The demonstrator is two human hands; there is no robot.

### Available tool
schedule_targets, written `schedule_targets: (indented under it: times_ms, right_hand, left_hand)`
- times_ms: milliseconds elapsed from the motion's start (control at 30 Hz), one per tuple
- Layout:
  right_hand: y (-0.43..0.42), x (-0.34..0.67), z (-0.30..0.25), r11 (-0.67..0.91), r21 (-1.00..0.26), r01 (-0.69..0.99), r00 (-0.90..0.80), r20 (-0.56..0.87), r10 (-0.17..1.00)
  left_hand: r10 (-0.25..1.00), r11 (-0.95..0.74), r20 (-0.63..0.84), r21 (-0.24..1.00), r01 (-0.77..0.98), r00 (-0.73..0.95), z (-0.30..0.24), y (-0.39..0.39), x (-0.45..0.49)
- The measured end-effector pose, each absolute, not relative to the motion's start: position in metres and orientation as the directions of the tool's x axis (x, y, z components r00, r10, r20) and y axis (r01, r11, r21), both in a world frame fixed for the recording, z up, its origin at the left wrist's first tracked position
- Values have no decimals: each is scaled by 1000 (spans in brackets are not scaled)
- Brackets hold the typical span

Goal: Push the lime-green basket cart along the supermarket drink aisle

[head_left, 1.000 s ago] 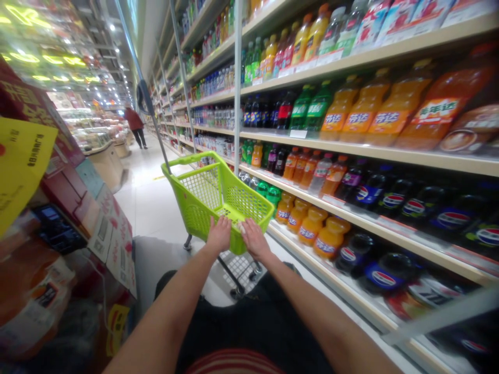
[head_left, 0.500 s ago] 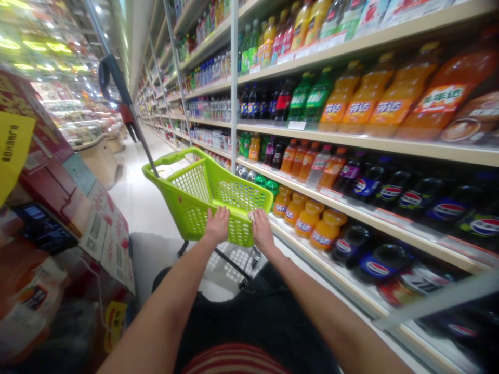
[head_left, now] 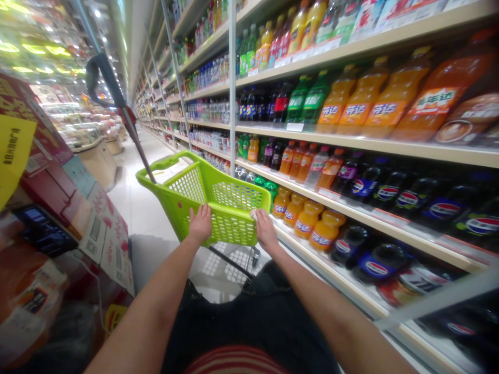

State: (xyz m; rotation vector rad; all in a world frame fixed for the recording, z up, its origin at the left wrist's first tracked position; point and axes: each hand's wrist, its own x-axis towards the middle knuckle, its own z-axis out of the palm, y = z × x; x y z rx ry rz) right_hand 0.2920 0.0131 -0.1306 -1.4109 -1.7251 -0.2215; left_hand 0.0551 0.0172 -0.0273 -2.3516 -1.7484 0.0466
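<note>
A lime-green shopping cart with a perforated plastic basket stands in front of me, tilted in view. My left hand rests on its near side, fingers stretched out and apart against the green wall. At the basket's right corner, my right hand is closed on the rim. A small whitish bit shows by its fingertips, too blurred to name. The inside of the basket is only partly visible. A long pole with a grey-blue grip rises from the cart's far left end.
Shelves of bottled drinks line my right side, with orange soda bottles low beside the cart. Stacked cartons and a yellow sign stand close on the left. A tiled aisle runs ahead past display counters.
My left hand has slid left along the basket's side, farther from the right hand. The cart has shifted slightly left in view; the right hand stays at its corner.
</note>
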Motion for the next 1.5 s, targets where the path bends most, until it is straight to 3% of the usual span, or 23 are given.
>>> schedule_targets:
  times_ms: [133, 233, 433, 667, 833, 1033, 1333, 1500]
  right_hand:
    - [27, 284, -121, 309, -415, 856, 96, 715, 693]
    - [33, 264, -113, 328, -361, 873, 39, 722, 690]
    - [37, 254, -113, 310, -290, 906, -15, 707, 707]
    - [35, 266, -113, 204, -366, 908, 112, 681, 724]
    - [37, 223, -102, 317, -282, 905, -49, 672, 739]
    - [34, 241, -108, 296, -220, 929, -91, 642, 761]
    - [42, 246, -97, 119, -308, 944, 89, 584, 807]
    - [51, 205, -90, 236, -304, 923, -2, 609, 794]
  left_hand:
    - [931, -324, 109, -185, 928, 347, -25, 22, 56]
    - [936, -303, 131, -176, 936, 328, -15, 29, 57]
    - [953, -285, 30, -259, 923, 303, 0, 37, 39]
    - [939, -311, 72, -243, 919, 336, -5, 25, 44]
    - [941, -274, 134, -228, 934, 309, -3, 23, 33]
    - [940, -240, 175, -274, 931, 294, -4, 20, 21]
    - [921, -218, 260, -272, 937, 290, -7, 18, 20]
    - [930, -200, 245, -285, 937, 273, -7, 19, 16]
